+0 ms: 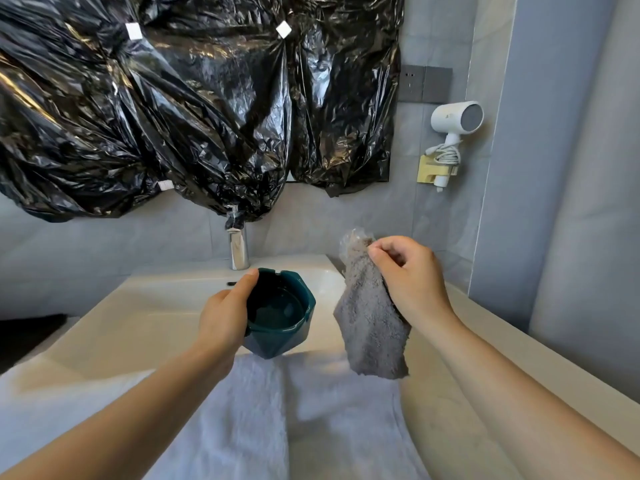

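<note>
Over the sink (156,306), we hold the teal ashtray (280,317) in our left hand (221,317), thumb on the rim and fingers curled round its faceted wall, so the bowl opens to the right of that hold. Our right hand (408,275) pinches the grey cloth (372,317) at its top edge; the rest hangs loose below the pinch, just beside the ashtray, not touching it. To wipe well, we should bunch the cloth into the palm first (a dangling flap only smears), then press it into the bowl and work round the wall and rim notches. Its floor looks wet, though glare makes that hard to say. Both forearms reach forward, the right hand raised higher.
</note>
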Demonstrator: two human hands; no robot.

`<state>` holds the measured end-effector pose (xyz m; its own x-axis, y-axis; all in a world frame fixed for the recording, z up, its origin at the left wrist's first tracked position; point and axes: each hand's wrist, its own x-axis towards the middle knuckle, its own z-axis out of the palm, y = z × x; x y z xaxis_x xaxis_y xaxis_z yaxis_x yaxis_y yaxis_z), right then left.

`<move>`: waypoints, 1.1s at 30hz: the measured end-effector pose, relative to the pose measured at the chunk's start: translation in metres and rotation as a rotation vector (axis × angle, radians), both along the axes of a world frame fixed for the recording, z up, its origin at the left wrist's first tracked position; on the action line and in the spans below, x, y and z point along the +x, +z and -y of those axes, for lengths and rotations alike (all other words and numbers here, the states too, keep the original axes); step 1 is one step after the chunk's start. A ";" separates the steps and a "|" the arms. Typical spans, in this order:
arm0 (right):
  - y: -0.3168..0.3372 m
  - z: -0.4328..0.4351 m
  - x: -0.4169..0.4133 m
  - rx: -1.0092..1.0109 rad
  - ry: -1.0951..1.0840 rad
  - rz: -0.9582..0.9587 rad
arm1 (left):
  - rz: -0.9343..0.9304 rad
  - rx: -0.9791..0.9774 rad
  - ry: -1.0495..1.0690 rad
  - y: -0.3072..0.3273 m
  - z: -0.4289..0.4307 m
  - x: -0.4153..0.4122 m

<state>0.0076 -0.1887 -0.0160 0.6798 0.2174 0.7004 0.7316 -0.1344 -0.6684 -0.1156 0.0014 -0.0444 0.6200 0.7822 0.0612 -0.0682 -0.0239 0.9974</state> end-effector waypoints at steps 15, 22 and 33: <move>-0.019 -0.147 0.057 -0.079 0.086 -0.044 | -0.048 0.013 0.109 -0.005 -0.124 0.048; -0.063 -0.171 0.100 -0.419 0.133 -0.267 | -0.166 -0.003 0.105 -0.035 -0.146 0.067; -0.087 -0.196 0.107 -0.986 0.055 -0.375 | -0.242 0.007 0.107 -0.045 -0.153 0.068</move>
<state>0.1143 0.0074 -0.1033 0.7883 0.6127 -0.0556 0.5221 -0.7141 -0.4663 -0.0473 0.1541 -0.0896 0.5312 0.8441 -0.0736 0.1758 -0.0248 0.9841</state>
